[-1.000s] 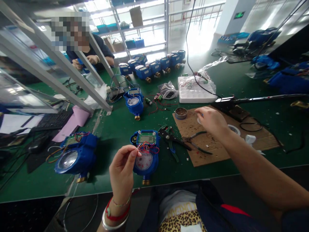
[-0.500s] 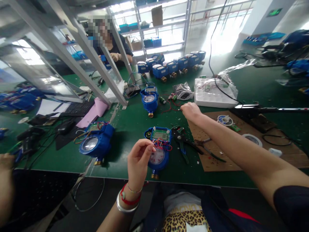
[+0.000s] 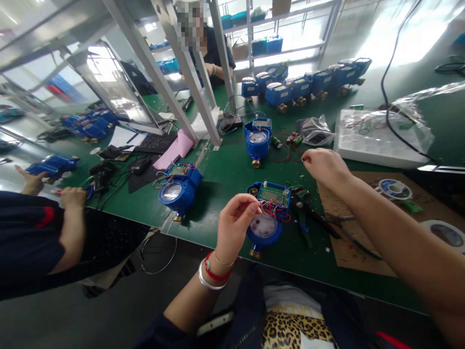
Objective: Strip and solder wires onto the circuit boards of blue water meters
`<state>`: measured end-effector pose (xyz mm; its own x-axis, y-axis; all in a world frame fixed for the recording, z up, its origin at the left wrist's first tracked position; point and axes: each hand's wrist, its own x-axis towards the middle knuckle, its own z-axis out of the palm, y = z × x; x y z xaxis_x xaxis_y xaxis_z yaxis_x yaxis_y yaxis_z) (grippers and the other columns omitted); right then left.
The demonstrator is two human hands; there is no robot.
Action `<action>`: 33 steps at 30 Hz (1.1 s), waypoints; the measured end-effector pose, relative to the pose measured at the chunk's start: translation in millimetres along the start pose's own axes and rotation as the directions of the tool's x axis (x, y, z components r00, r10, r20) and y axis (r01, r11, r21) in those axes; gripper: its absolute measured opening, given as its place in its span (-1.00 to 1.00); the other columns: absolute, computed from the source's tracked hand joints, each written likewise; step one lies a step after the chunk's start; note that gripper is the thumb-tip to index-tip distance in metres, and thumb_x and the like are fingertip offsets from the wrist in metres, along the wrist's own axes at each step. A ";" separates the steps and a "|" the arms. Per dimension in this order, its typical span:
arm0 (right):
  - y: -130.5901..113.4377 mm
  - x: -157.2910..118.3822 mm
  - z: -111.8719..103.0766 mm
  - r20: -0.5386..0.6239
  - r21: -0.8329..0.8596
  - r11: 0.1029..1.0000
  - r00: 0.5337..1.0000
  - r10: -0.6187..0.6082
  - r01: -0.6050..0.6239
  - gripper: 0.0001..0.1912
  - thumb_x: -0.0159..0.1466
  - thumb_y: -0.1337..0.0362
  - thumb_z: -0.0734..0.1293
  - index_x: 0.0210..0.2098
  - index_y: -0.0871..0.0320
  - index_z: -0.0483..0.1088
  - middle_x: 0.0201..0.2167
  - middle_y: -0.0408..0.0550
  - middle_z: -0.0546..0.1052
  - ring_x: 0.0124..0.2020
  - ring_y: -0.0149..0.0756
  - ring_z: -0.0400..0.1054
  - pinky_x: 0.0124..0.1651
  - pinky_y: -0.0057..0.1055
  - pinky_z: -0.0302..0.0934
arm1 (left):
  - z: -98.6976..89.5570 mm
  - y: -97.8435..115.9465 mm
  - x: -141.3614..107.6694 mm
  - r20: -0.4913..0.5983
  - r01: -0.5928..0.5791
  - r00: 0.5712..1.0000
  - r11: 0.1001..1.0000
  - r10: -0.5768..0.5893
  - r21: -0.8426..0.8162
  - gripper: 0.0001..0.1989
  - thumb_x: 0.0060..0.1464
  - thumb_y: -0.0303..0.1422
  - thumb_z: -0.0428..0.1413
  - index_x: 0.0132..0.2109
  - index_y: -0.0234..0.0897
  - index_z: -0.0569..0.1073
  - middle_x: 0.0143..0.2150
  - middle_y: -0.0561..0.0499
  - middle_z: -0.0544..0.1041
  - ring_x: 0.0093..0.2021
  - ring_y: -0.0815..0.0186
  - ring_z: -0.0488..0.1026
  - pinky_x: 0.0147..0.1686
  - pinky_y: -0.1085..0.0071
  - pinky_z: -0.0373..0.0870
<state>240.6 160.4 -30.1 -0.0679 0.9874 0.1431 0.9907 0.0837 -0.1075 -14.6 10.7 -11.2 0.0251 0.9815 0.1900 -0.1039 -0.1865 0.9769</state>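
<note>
My left hand (image 3: 235,220) is closed in a pinch on the thin coloured wires (image 3: 273,208) that spill from a blue water meter (image 3: 264,228). The meter's cover is off, showing a green circuit board with a small display (image 3: 273,196) above the round dial. Farther right, my right hand (image 3: 325,166) is stretched over the table with its fingertips pressed together; whatever they hold is too small to make out. Just left of those fingertips lie red wires (image 3: 288,154) with small green parts. Pliers (image 3: 303,220) lie on the table right of the meter.
Other blue meters stand at left (image 3: 180,190), ahead (image 3: 257,140) and in a row behind (image 3: 301,88). A brown board (image 3: 348,247) with a solder spool (image 3: 394,189), a white foam tray (image 3: 378,140) and metal posts (image 3: 203,102) surround the space. Co-workers are at left and behind.
The view has swung left, so the table appears farther right and more of the co-worker at left shows. My left hand keeps its pinch by the meter; my right hand stays near the red wires.
</note>
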 end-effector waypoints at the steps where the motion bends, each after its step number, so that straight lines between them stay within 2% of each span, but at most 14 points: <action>1: -6.0 -11.0 -11.1 -0.064 0.121 0.993 0.998 -0.001 0.009 -0.75 0.27 0.27 0.26 -0.15 0.17 0.53 -0.21 0.07 0.58 -0.15 -0.14 0.46 -0.09 -0.27 0.27 | 0.3 0.6 0.9 0.005 0.002 1.000 1.000 -0.002 0.002 -0.87 0.16 -0.31 0.18 -0.26 -0.29 0.46 -0.35 0.02 0.47 -0.35 0.38 0.42 -0.28 0.46 0.37; 3: -20.6 -36.2 -32.4 -0.141 0.443 0.894 0.990 0.002 0.061 -0.80 0.25 0.19 0.32 -0.21 0.12 0.52 -0.29 -0.05 0.59 -0.27 -0.25 0.46 -0.15 -0.34 0.28 | 1.3 2.0 2.6 0.014 0.013 1.000 1.000 -0.013 0.004 -0.88 0.16 -0.31 0.18 -0.25 -0.28 0.47 -0.35 0.02 0.48 -0.34 0.38 0.43 -0.27 0.46 0.38; 6: -45.6 -72.9 -55.1 -0.070 0.811 0.579 0.996 -0.046 0.084 -0.79 0.21 0.12 0.37 -0.26 0.10 0.50 -0.33 -0.11 0.57 -0.32 -0.33 0.45 -0.22 -0.42 0.31 | 3.4 4.6 4.3 0.026 0.034 0.999 0.999 -0.034 0.003 -0.89 0.16 -0.33 0.17 -0.22 -0.28 0.48 -0.37 0.03 0.48 -0.34 0.38 0.44 -0.26 0.46 0.40; 8: -61.0 -90.4 -62.2 -0.012 0.920 0.388 0.996 -0.093 0.047 -0.79 0.19 0.11 0.40 -0.28 0.10 0.49 -0.35 -0.12 0.57 -0.33 -0.36 0.44 -0.24 -0.45 0.32 | 5.3 6.6 4.8 0.024 0.044 0.999 0.999 -0.044 0.004 -0.89 0.15 -0.33 0.18 -0.23 -0.29 0.48 -0.39 0.04 0.48 -0.35 0.38 0.44 -0.27 0.46 0.40; 9: -67.6 -96.2 -63.8 0.009 0.946 0.323 0.994 -0.110 0.027 -0.80 0.18 0.12 0.41 -0.29 0.11 0.49 -0.36 -0.13 0.56 -0.34 -0.37 0.44 -0.25 -0.46 0.33 | 6.1 7.5 4.8 0.022 0.049 0.999 0.999 -0.049 0.008 -0.89 0.15 -0.33 0.18 -0.23 -0.29 0.48 -0.40 0.04 0.48 -0.35 0.38 0.44 -0.27 0.46 0.40; 11: -77.9 -102.5 -65.1 0.042 0.969 0.247 0.990 -0.135 -0.008 -0.83 0.17 0.15 0.42 -0.31 0.12 0.49 -0.37 -0.13 0.56 -0.35 -0.38 0.44 -0.24 -0.46 0.34 | 7.5 8.8 4.6 0.018 0.059 0.998 0.998 -0.059 0.016 -0.88 0.14 -0.33 0.19 -0.24 -0.30 0.48 -0.40 0.04 0.49 -0.36 0.37 0.44 -0.27 0.46 0.40; 17: -89.3 -103.4 -64.9 0.068 0.981 0.190 0.984 -0.164 -0.036 -0.85 0.16 0.20 0.43 -0.32 0.13 0.49 -0.37 -0.14 0.56 -0.33 -0.39 0.45 -0.20 -0.46 0.37 | 7.4 8.3 3.6 0.028 0.075 0.997 0.997 -0.075 -0.007 -0.88 0.13 -0.32 0.19 -0.25 -0.29 0.48 -0.40 0.03 0.50 -0.36 0.37 0.45 -0.27 0.47 0.40; 28: -92.5 -107.7 -61.4 0.064 0.964 0.264 0.981 -0.183 -0.014 -0.83 0.19 0.16 0.40 -0.29 0.12 0.48 -0.31 -0.11 0.56 -0.29 -0.35 0.45 -0.23 -0.44 0.37 | 9.1 9.6 3.7 0.000 0.090 0.996 0.996 -0.090 -0.020 -0.87 0.11 -0.32 0.20 -0.27 -0.30 0.48 -0.42 0.04 0.50 -0.38 0.38 0.45 -0.29 0.47 0.40; 33: -91.5 -108.4 -62.3 0.039 0.964 0.265 0.984 -0.171 0.008 -0.82 0.19 0.15 0.40 -0.28 0.12 0.48 -0.32 -0.10 0.55 -0.29 -0.34 0.44 -0.23 -0.43 0.36 | 8.9 8.4 3.4 0.003 0.088 0.996 0.996 -0.088 -0.026 -0.89 0.12 -0.33 0.19 -0.27 -0.30 0.48 -0.42 0.04 0.50 -0.38 0.38 0.45 -0.29 0.47 0.40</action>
<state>164.7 37.3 25.6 -0.2410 0.9629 0.1213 0.1476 0.1599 -0.9760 -6.5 12.1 -1.5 0.0373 0.9939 0.1037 -0.1275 -0.0982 0.9870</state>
